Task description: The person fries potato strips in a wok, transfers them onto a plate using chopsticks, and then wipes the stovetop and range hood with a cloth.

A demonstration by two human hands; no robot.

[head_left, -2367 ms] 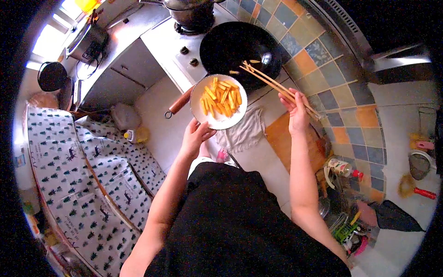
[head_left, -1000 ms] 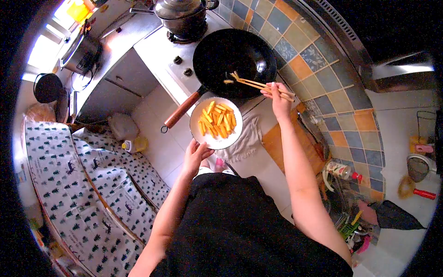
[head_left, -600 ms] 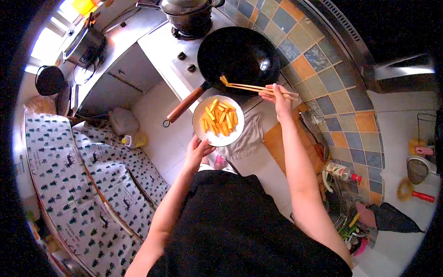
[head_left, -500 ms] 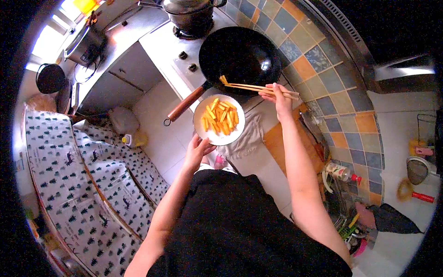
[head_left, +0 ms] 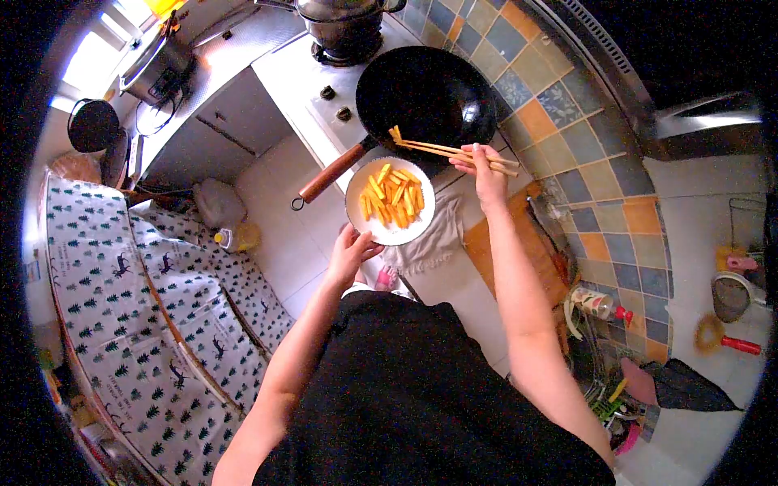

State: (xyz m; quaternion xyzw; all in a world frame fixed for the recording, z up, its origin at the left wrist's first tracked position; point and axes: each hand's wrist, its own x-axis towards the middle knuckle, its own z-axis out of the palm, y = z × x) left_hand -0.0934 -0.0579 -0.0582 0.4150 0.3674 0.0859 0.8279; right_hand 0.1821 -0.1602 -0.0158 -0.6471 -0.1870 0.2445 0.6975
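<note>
Yellow strips are pinched at the tips of the chopsticks, over the wok's lower-left rim, upper centre of frame. Plate is held just below the tips, left hand nearer to it. Sticks are angled slightly down to the right, where they are gripped by the right hand, fingers closed around them. Plate's lower-left edge is gripped by left fingers, part-curled; finger spread underneath can't be told.

Pot: Lid top is cropped by the upper edge.
Left hand: Some fingertips disappear beneath the plate.
Bottle: Label print is too small to read.
</note>
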